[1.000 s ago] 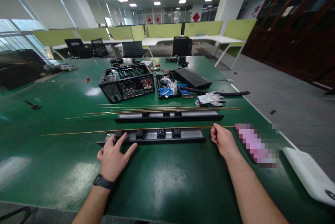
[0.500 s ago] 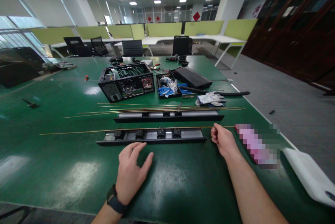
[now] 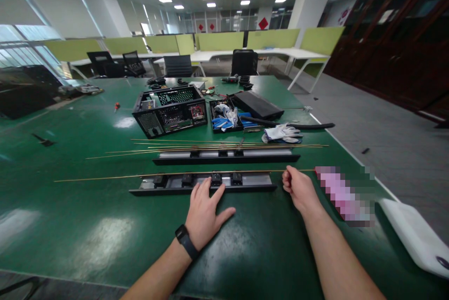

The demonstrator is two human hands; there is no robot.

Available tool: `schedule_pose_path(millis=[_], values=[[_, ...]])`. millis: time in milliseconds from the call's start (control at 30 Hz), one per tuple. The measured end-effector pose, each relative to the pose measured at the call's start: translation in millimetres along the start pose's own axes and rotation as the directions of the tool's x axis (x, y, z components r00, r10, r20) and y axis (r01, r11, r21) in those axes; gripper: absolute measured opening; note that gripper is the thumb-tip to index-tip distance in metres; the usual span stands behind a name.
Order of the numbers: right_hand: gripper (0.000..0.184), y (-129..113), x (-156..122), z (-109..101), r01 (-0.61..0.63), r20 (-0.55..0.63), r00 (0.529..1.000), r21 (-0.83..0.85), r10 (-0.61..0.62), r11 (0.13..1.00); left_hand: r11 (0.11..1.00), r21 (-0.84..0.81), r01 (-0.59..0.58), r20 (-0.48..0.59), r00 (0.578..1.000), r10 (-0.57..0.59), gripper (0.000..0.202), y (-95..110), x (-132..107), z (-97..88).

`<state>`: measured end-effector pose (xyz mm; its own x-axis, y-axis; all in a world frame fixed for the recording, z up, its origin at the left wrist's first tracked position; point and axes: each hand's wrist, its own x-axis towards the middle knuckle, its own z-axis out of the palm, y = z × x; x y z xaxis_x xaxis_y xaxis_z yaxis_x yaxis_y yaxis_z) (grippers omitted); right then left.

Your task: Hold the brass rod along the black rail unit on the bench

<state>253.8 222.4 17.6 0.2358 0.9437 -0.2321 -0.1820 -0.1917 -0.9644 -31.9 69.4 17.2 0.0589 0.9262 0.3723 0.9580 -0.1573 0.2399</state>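
Observation:
A thin brass-coloured rod (image 3: 94,178) runs lengthwise above the near metal rail (image 3: 177,180), a channel with a black front edge and several black blocks (image 3: 187,179) along it. My right hand (image 3: 298,187) is closed around the rod just past the rail's right end. My left hand (image 3: 207,209) is open with fingers spread, its fingertips over the rail's front edge beside a black block (image 3: 216,178). Behind lies a second rail (image 3: 228,160) of the same kind, with several more thin rods (image 3: 115,152) along its back.
On the green table (image 3: 84,225), a black computer case (image 3: 170,110), a black tray (image 3: 214,128) with gloves and a pair of white gloves (image 3: 282,133) lie farther back. To the right are a blurred pink packet (image 3: 338,192) and a white object (image 3: 412,234).
My left hand has moved right and forward, from left of the rail's middle to its front edge near the middle. The right hand and the rod have stayed in place.

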Motion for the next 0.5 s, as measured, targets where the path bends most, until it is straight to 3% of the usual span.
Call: schedule_pose_path(millis=[500], values=[[0.036, -2, -2, 1, -0.003, 0.003, 1.000, -0.001, 0.003, 1.000, 0.983, 0.089, 0.159, 0.067, 0.984, -0.165, 0.082, 20, 22, 3.0]])
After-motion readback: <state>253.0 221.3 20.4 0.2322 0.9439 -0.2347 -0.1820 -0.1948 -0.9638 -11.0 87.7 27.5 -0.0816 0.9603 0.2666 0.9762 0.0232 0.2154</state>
